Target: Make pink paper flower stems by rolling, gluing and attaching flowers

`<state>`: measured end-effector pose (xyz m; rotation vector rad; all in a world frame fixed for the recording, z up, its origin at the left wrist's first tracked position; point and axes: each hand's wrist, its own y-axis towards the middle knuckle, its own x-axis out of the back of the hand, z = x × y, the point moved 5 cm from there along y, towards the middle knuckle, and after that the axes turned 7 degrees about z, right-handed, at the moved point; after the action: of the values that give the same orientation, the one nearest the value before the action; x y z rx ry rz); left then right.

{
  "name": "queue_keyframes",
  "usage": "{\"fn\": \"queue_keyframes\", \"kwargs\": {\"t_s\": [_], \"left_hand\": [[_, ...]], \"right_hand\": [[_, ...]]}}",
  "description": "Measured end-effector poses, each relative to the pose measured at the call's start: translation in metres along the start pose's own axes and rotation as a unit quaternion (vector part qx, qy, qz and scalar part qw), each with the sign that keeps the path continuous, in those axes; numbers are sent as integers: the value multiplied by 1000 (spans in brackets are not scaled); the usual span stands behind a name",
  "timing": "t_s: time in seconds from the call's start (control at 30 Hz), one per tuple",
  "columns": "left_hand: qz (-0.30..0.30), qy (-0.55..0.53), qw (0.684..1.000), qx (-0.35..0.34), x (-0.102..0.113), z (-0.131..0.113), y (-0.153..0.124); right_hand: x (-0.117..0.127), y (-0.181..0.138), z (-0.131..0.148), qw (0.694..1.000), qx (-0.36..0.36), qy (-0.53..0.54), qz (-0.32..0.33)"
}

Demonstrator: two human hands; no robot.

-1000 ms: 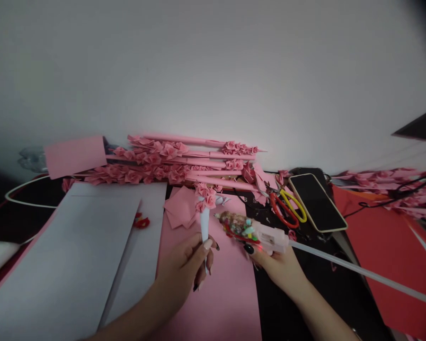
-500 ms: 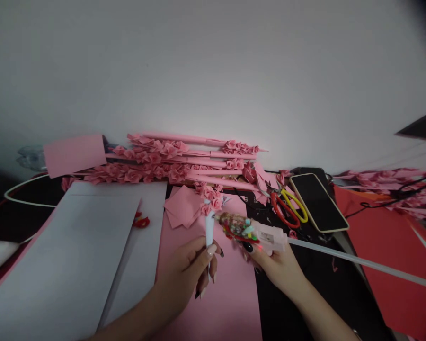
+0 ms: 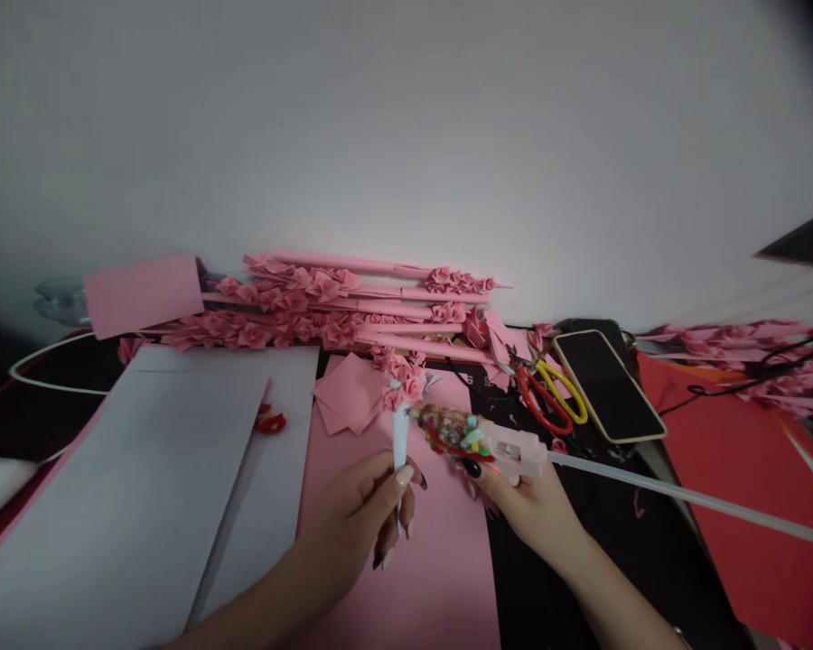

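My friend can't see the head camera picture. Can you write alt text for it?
A person's left hand holds a white stem topped with pink paper flowers, while the right hand holds a glue gun, its nozzle close to the stem. More pink paper flowers lie behind, along the wall; a phone lies to the right.

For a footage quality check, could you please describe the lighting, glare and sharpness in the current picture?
Head view: dim light, the wall brighter mid-frame than at the left edge; head view: fine detail on the glue gun looks soft; head view: the phone has a dark screen without strong glare.
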<state>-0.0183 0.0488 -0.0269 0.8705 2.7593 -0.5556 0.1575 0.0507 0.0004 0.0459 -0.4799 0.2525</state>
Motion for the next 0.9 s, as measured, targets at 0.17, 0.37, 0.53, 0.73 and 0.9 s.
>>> {"fn": "queue_keyframes", "kwargs": {"t_s": [0.17, 0.37, 0.53, 0.73, 0.9], "left_hand": [[0, 0, 1000, 0, 1, 2, 1], [-9, 0, 1000, -1, 3, 5, 1], [-60, -7, 998, -24, 11, -3, -1], [-179, -70, 979, -70, 27, -13, -5], [-208, -88, 970, -89, 30, -15, -5]], "right_hand": [[1, 1, 3, 1000, 10, -19, -1], [3, 2, 10, 998, 13, -62, 2], [16, 2, 13, 986, -6, -158, -61], [34, 3, 5, 954, -33, -268, -128], [40, 7, -11, 929, -35, -339, -148]]}}
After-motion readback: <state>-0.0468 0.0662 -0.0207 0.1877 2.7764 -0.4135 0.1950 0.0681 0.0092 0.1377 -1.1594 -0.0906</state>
